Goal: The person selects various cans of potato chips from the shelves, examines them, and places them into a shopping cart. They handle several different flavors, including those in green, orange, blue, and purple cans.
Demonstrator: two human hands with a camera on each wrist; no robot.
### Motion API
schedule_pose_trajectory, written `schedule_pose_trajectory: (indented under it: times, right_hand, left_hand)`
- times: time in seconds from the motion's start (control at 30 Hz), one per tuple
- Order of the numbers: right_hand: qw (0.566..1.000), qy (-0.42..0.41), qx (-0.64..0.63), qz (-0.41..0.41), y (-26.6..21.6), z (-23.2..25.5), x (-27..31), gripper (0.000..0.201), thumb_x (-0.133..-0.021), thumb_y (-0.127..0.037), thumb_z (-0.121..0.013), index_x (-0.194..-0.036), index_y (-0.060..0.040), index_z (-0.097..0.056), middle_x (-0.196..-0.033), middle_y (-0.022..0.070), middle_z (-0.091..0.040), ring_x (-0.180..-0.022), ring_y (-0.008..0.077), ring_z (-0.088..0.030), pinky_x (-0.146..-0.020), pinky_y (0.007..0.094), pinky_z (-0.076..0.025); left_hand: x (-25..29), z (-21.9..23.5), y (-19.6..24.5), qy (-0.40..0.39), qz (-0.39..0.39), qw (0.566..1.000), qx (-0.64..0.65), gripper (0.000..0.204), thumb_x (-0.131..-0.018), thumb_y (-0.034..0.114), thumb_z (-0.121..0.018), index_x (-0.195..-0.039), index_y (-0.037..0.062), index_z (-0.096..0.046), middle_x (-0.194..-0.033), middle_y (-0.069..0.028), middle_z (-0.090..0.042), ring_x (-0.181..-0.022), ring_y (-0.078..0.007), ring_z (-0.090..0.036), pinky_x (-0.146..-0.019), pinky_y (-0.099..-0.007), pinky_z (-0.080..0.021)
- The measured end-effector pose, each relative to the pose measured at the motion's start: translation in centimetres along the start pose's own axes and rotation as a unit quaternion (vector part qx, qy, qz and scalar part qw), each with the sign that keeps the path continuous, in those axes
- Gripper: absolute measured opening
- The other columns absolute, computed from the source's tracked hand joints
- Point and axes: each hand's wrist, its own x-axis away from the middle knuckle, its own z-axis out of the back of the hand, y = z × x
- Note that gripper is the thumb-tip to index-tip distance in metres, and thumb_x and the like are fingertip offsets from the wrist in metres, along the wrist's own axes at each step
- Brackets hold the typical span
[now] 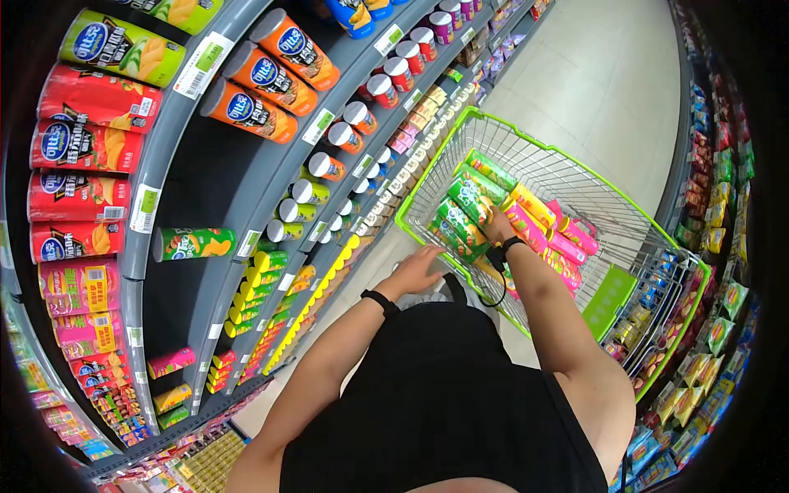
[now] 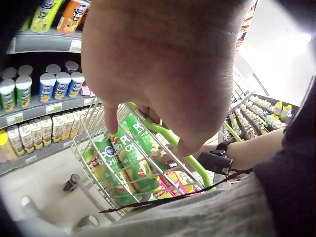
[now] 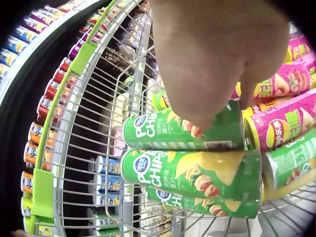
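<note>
A lot of cans are in the shopping cart (image 1: 610, 302). I see green cans (image 3: 190, 170) lying side by side near one end, with pink cans (image 3: 291, 121) and a yellow can (image 1: 532, 205) next to them. I'd say a good bit is done, but I can't tell how many more are wanted, so I can't say what is left. One more green can (image 1: 195, 244) lies on its side on the shelf (image 1: 170, 107).

The grip of the right hand (image 1: 500, 228) is down in the cart, with its fingers and thumb around the top green can. That can lies in the cart with its friends. The grip of the left hand (image 1: 415, 271) is curled over the green rim (image 2: 168, 135) of the cart.

Now for the words! The green cans say "CHIPS" in big white letters, with a blue oval that says 可比克. A "PO" sits above it, and I can't read a whole word there. A pink can says "Lay's" and 乐事. The red cans (image 1: 99, 148) and orange cans (image 1: 267, 78) on the shelf have the blue 可比克 oval too. The little price tags are too small for me to read.
</note>
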Motion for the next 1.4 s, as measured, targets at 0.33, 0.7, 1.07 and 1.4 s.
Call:
schedule_pose_trajectory:
  times: [0.33, 0.7, 1.07, 1.4]
  right_hand:
    - [0.979, 0.12, -0.15, 0.063, -4.6, 5.4, -1.9, 0.058, -0.084, -0.024, -0.073, -0.132, 0.0012, -0.051, -0.123, 0.0263, -0.063, -0.106, 0.0362, -0.067, -0.093, 0.0428, -0.053]
    - [0.868, 0.202, -0.133, 0.434, -36.9, 15.7, 8.5, 0.049, -0.083, -0.014, -0.073, -0.127, -0.0065, -0.053, -0.125, 0.016, -0.055, -0.115, 0.0323, -0.057, -0.092, 0.0401, -0.049]
    - [0.739, 0.377, 0.067, 0.555, -51.7, 18.3, 5.2, 0.086, -0.072, -0.016, -0.079, -0.148, -0.0103, -0.038, -0.154, 0.0215, -0.031, -0.136, 0.0446, -0.035, -0.112, 0.0525, -0.032]
    - [0.76, 0.421, 0.144, 0.473, -55.6, 17.6, 3.5, 0.079, -0.072, -0.027, -0.077, -0.144, -0.0172, -0.045, -0.153, 0.0262, -0.021, -0.137, 0.0465, -0.025, -0.106, 0.0598, -0.028]
  left_hand:
    - [1.4, 1.5, -2.3, -0.054, -0.081, 0.995, -0.019, 0.054, -0.09, 0.021, -0.064, -0.14, 0.0078, -0.048, -0.148, -0.0189, -0.046, -0.14, -0.0363, -0.041, -0.115, -0.0447, -0.036]
    - [9.2, 5.0, -12.6, 0.141, 0.036, 0.969, 0.199, 0.032, -0.093, 0.019, -0.069, -0.12, 0.0038, -0.062, -0.115, -0.0092, -0.067, -0.102, -0.0209, -0.065, -0.09, -0.0354, -0.052]
    - [17.6, 3.2, -23.4, 0.308, 0.058, 0.895, 0.318, 0.019, -0.094, 0.015, -0.068, -0.11, 0.0045, -0.065, -0.093, -0.0054, -0.068, -0.082, -0.0134, -0.063, -0.076, -0.0293, -0.052]
    - [22.0, 1.7, -26.2, 0.334, 0.078, 0.866, 0.364, 0.017, -0.094, 0.013, -0.067, -0.108, 0.0026, -0.064, -0.095, -0.0056, -0.069, -0.083, -0.0125, -0.064, -0.076, -0.0278, -0.052]
